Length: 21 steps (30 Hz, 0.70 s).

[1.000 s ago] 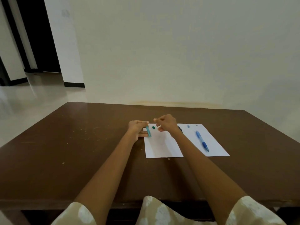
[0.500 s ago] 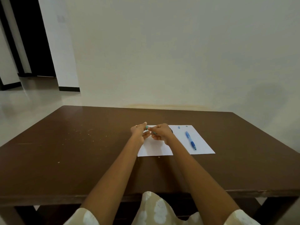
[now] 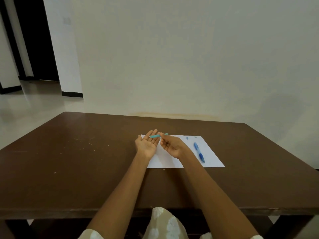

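My left hand (image 3: 148, 144) lies palm up over the left part of a white paper sheet (image 3: 209, 153), fingers straight. A teal pen barrel (image 3: 155, 136) rests across its fingers. My right hand (image 3: 170, 145) is palm up beside it and pinches the barrel's right end between thumb and fingertips. A blue pen (image 3: 199, 152) lies on the sheet to the right. Two small pen parts (image 3: 187, 138) sit near the sheet's far edge.
The brown wooden table (image 3: 86, 161) carries the sheet; its near edge runs just above my lap. A pale wall stands behind the table, and a dark doorway opens at the far left.
Both hands turned palm up. My left hand opened flat and the teal barrel now lies across its fingers, with my right hand pinching its end.
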Tool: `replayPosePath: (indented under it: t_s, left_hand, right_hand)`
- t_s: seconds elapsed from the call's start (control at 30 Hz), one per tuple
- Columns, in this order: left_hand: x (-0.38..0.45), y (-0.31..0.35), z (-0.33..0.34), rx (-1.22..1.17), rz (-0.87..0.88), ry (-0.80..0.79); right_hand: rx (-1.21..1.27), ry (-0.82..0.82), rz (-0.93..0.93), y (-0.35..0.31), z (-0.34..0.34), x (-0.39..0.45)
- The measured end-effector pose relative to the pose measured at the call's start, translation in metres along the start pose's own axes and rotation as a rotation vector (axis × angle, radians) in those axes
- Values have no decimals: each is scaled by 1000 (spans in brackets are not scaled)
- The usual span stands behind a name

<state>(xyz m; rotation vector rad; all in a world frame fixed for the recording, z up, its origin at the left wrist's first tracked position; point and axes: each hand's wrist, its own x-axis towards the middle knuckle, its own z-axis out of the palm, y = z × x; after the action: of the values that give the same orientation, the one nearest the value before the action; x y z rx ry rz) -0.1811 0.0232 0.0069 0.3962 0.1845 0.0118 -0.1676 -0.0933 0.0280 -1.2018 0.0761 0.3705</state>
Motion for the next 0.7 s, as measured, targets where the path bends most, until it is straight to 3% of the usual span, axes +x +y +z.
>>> replayPosePath:
  t_s: [0.2, 0.43, 0.7]
  left_hand:
    - [2, -3, -9, -52, -13, -55]
    - [1, -3, -10, -78, -22, -66]
    - [1, -4, -10, -120, -23, -94]
  right_hand:
    - [-286, 1, -202, 6, 17, 1]
    - [-569, 180, -388, 10, 34, 5]
    - [-445, 330, -442, 5, 34, 8]
